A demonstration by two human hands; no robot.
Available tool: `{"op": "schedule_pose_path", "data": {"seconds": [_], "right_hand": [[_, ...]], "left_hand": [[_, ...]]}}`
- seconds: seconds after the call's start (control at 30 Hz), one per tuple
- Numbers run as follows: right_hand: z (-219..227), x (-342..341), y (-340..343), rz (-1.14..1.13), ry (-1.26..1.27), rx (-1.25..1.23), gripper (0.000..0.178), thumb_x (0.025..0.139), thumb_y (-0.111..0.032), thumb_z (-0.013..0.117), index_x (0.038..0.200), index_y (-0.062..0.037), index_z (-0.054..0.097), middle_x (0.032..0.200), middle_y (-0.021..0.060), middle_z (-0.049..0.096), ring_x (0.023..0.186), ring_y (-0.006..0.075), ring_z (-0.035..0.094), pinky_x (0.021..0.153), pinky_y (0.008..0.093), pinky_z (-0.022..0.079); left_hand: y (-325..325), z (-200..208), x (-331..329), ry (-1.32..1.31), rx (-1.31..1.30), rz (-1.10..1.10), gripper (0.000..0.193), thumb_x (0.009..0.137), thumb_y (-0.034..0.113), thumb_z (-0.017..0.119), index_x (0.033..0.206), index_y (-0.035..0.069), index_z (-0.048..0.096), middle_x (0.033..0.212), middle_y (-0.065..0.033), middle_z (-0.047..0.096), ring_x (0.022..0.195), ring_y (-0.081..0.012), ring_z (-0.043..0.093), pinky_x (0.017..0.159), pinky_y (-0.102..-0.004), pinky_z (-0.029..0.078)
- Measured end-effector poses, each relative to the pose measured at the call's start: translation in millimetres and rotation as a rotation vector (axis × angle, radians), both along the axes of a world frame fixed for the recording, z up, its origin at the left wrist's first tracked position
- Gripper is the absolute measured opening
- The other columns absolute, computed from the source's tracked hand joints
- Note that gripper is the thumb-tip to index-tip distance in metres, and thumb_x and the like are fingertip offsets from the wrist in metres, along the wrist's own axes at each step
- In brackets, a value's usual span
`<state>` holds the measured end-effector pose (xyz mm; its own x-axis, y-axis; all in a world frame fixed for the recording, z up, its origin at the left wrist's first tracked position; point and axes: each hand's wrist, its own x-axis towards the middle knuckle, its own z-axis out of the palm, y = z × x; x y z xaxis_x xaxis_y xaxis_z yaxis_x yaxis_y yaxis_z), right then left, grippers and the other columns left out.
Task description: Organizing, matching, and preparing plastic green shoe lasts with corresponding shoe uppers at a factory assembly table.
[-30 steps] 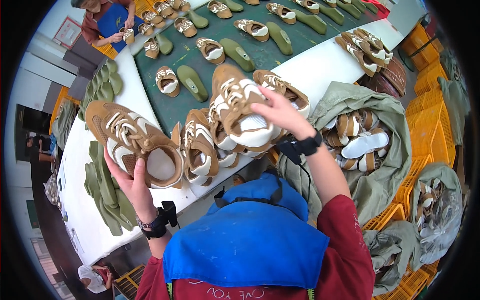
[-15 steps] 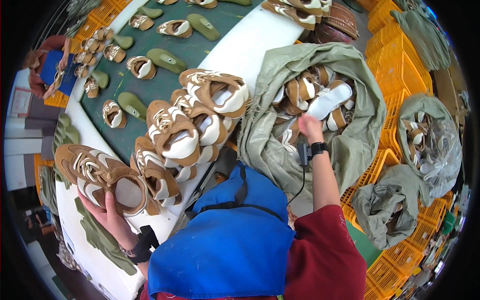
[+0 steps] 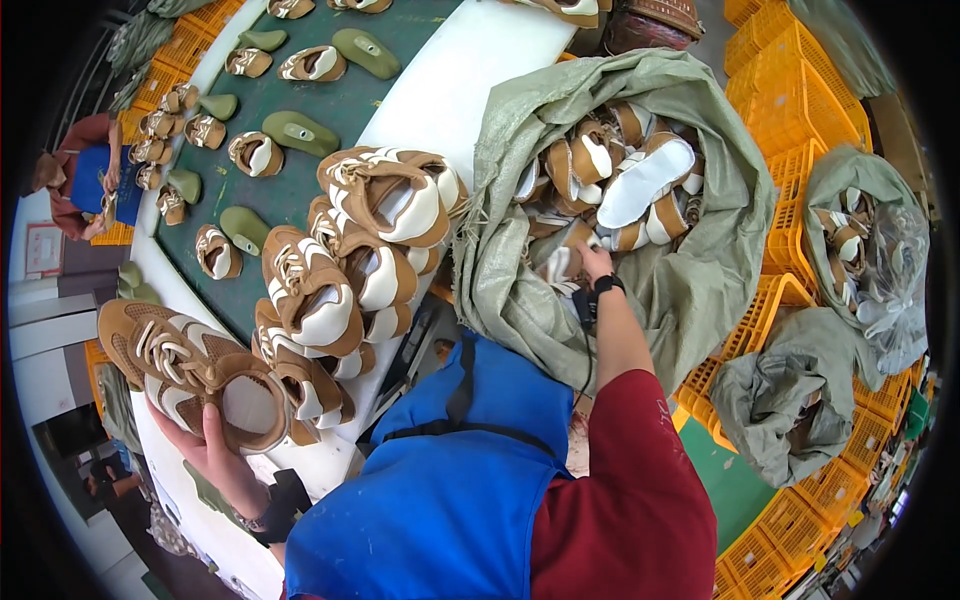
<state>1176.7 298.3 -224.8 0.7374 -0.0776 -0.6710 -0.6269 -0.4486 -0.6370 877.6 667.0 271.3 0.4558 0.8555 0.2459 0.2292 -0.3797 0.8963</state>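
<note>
On the left, my left hand (image 3: 212, 448) grips a brown sneaker (image 3: 170, 350) with cream laces, thumb over its collar. Its toe points to the far left, and it sits next to a row of stacked sneakers (image 3: 310, 290) on the white table edge. My right hand (image 3: 596, 264) reaches into an open green woven sack (image 3: 690, 300) filled with brown and white shoes. Its fingers are closed on the white-and-brown shoe (image 3: 562, 256) at the near left inside the sack. A pale insole-shaped sole (image 3: 648, 182) lies on top of the pile just beyond.
A green conveyor belt (image 3: 215, 175) carries sneakers and olive shoe lasts (image 3: 300, 132). Yellow crates (image 3: 800, 110) stack along the right, beside more shoe-filled sacks (image 3: 785, 400). A co-worker (image 3: 95, 170) in a blue apron works at the far left.
My right hand has moved down and left inside the sack, from beside the pale sole to a nearer shoe. My left hand keeps hold of its sneaker. The view has shifted slightly.
</note>
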Motion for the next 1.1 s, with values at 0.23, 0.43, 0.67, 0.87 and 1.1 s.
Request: {"op": "schedule_pose_path", "data": {"seconds": [0.23, 0.43, 0.67, 0.87, 1.1], "right_hand": [[153.7, -11.7, 12.9, -0.067, -0.130, 0.594, 0.022, 0.075, 0.000, 0.060, 0.097, -0.0010, 0.060, 0.101, 0.0053, 0.062, 0.089, 0.0142, 0.058, 0.078, 0.0265, 0.044], [245.5, -25.9, -34.9, -0.222, -0.365, 1.256, 0.046, 0.071, 0.011, 0.056, 0.116, -0.0002, 0.054, 0.115, 0.0094, 0.058, 0.108, 0.0229, 0.055, 0.097, 0.0376, 0.041], [282.5, -25.9, -20.0, -0.020, -0.457, 1.376, 0.048, 0.088, -0.031, 0.054, 0.126, -0.0026, 0.047, 0.127, 0.0123, 0.051, 0.121, 0.0268, 0.044, 0.105, 0.0433, 0.030], [313.1, 1.7, 45.2, 0.090, -0.370, 1.578, 0.048, 0.090, -0.033, 0.051, 0.128, -0.0044, 0.045, 0.129, 0.0118, 0.049, 0.121, 0.0271, 0.044, 0.104, 0.0436, 0.032], [334.5, -45.8, 125.6, 0.244, -0.124, 1.783, 0.049, 0.091, -0.036, 0.048, 0.130, -0.0066, 0.043, 0.130, 0.0112, 0.048, 0.121, 0.0275, 0.045, 0.104, 0.0439, 0.034]], "left_hand": [[-14.9, 2.2, 11.4, -0.052, 0.060, 0.042, 0.067, 0.088, 0.005, 0.051, 0.145, 0.009, 0.015, 0.144, -0.0131, 0.025, 0.127, -0.0228, 0.033, 0.106, -0.0352, 0.026], [-11.6, -2.3, 19.6, -0.112, -0.118, -0.028, 0.053, 0.089, 0.002, 0.046, 0.139, 0.004, 0.030, 0.141, -0.0091, 0.031, 0.126, -0.0170, 0.034, 0.105, -0.0308, 0.026], [-13.6, -10.8, 30.6, -0.018, -0.284, -0.333, 0.033, 0.089, 0.003, 0.048, 0.122, 0.001, 0.049, 0.118, -0.0046, 0.052, 0.107, -0.0125, 0.048, 0.093, -0.0251, 0.036], [-23.7, -10.0, 44.0, 0.035, -0.260, -0.485, 0.026, 0.089, 0.008, 0.052, 0.114, 0.003, 0.055, 0.107, -0.0023, 0.057, 0.097, -0.0093, 0.051, 0.085, -0.0228, 0.040], [9.7, 2.3, 23.7, -0.071, 0.021, -0.432, 0.045, 0.073, 0.013, 0.068, 0.114, 0.003, 0.052, 0.110, -0.0094, 0.052, 0.102, -0.0221, 0.054, 0.093, -0.0309, 0.040]]}}
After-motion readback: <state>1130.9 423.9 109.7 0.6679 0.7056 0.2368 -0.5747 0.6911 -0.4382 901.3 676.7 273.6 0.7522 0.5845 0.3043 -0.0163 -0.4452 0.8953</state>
